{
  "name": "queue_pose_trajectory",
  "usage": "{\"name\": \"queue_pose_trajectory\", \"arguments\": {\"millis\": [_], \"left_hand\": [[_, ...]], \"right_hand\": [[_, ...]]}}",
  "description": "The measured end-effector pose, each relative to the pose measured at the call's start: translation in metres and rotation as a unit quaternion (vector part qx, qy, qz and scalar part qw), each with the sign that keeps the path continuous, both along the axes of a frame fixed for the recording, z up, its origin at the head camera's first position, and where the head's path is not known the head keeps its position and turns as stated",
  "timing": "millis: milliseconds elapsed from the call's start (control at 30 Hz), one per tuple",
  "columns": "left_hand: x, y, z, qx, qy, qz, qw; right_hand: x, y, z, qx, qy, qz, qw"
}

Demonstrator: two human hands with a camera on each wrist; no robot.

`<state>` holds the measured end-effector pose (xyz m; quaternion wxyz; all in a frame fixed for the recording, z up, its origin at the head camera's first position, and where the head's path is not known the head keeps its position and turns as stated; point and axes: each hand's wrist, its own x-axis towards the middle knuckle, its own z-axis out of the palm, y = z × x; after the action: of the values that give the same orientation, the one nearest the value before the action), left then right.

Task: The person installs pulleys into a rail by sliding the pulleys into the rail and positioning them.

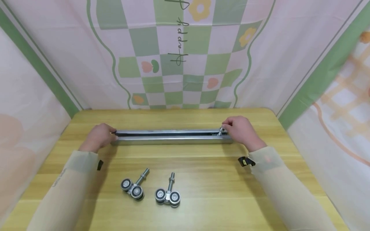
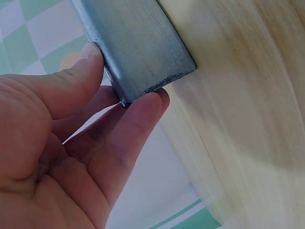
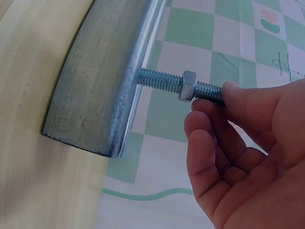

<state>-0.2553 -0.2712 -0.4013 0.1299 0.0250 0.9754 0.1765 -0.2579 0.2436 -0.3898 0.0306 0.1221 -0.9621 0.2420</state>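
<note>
From where I stand, a printed cloth (image 1: 196,38) hangs behind everything, beyond both hands, and the wooden table (image 1: 208,179) spreads beneath them. Across it lies the metal rail (image 1: 173,141), its long axis running side to side from grip to grip, with the slot (image 1: 173,134) along its top. The person's sleeved arms come in from the near side, 1 to each end. The left hand (image 1: 99,137) holds the rail's left end: the thumb rests along an edge and the fingers bend round the end. The right hand (image 1: 240,131), at the opposite end, pinches a bolt (image 3: 159,79) between thumb and forefinger, its other fingers curled in loosely below. What matters most here is that the bolt goes down from the right fingertips into the slot, crossing the rail's length instead of lying along it, close to the end on that hand's side; the rail stretches away leftward from that pinch. The right hand is plainly the nearer to the bolt, the left being nearly the whole rail away. I can't make out what the bolt meets inside. On the near side of the rail, between the grips, lie 2 rollers (image 1: 137,192), their stems pointing away from the person. Smallest is the nut (image 3: 188,86), threaded on the bolt just short of the pinching fingertips.
</note>
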Motion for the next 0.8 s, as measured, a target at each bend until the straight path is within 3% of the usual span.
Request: {"name": "queue_pose_trajectory", "arguments": {"millis": [367,800], "left_hand": [[0.001,0.003,0.001,-0.003,-0.009,0.011,0.9999],[0.002,0.004,0.004,-0.008,-0.003,0.0,1.0]], "right_hand": [[-0.002,-0.014,-0.001,0.009,0.012,0.011,1.0],[0.0,-0.035,-0.001,0.006,0.021,0.016,1.0]]}}
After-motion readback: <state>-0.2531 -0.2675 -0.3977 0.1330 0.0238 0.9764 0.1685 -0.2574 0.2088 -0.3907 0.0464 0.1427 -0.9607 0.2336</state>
